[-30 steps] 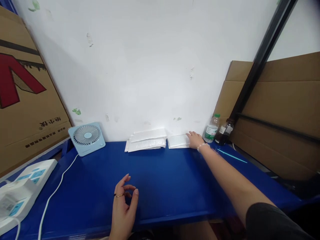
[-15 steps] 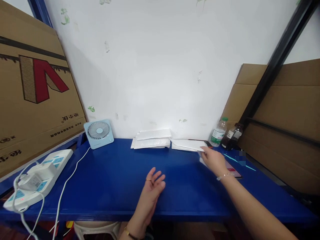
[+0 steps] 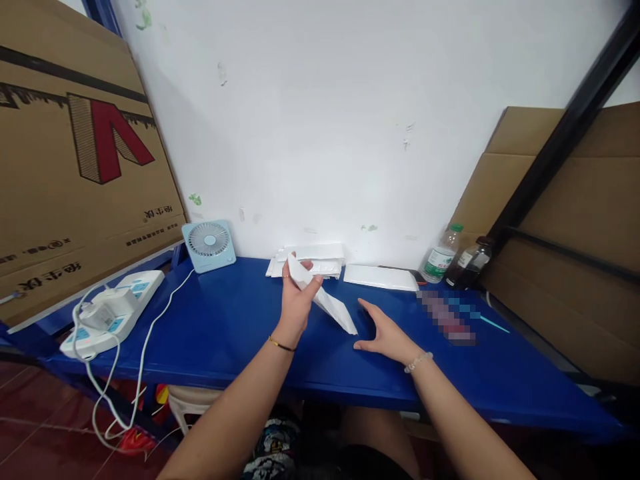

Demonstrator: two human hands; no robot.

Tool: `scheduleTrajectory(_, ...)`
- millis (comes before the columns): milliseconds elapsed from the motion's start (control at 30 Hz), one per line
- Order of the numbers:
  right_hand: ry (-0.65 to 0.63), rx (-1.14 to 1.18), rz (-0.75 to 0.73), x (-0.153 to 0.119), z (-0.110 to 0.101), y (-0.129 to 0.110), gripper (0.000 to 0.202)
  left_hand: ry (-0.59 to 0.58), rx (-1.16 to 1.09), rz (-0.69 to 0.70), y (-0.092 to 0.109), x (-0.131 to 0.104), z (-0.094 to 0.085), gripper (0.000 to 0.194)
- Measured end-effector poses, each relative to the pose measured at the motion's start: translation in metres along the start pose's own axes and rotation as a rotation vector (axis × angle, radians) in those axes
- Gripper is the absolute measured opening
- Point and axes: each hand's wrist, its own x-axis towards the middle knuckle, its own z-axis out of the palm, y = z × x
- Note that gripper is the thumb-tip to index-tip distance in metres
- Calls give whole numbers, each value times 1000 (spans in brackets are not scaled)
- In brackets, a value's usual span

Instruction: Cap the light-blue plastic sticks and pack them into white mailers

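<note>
Gripped at its upper left end by my left hand, a folded white paper piece slants down to the right above the blue table. The thumb lies across its near side. My right hand is just to the right of the paper's lower end, thumb and fingers apart, holding nothing. Behind the left hand, a pile of white paper pieces lies against the wall. Another flat white piece lies to the right of that pile.
A light blue fan and a white power strip with cables occupy the left side. At the back right stand a green-capped bottle and a dark bottle. Cardboard rises on the left. A blurred patch covers something on the right.
My right hand has come left from the white pieces at the back right and opened. My left hand has moved up and now holds a white paper piece. The view has shifted slightly.
</note>
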Motion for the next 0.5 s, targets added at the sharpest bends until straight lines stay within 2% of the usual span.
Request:
scheduleTrajectory(100,-8,81,17,-1,1,8,103,-87,11,70,14,15,14,75)
scheduleTrajectory(233,0,115,6,-2,3,9,105,-145,-7,111,23,25,28,72)
scheduleTrajectory(367,1,107,-7,3,6,9,108,-149,-47,104,26,30,34,70)
scheduleTrajectory(500,-29,99,-68,19,11,0,110,-134,-52,107,31,33,36,69)
